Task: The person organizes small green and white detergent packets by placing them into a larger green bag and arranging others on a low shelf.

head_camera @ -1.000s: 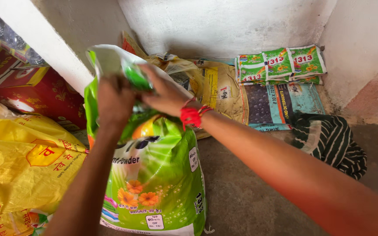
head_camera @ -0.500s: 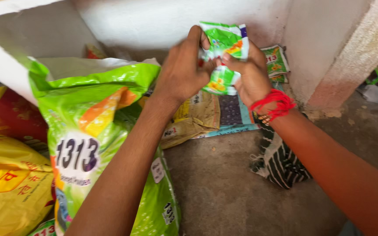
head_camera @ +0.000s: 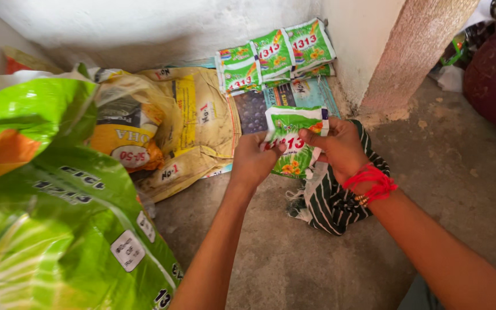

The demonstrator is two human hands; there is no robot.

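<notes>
Two hands (head_camera: 254, 158) (head_camera: 340, 146) — one green packet (head_camera: 290, 143) gripped.

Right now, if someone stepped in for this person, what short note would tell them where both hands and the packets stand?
Left hand: fingers pinch the left edge of a small green sachet.
Right hand: fingers grip the same sachet's right edge, held above the floor.
Sachet pile: several matching green sachets lie by the wall, at the corner.
Big green sack: stands open at the left, untouched.
Striped cloth: on the floor under the right wrist.
Done: one sachet in hand. Left: it is not yet on the pile.
</notes>
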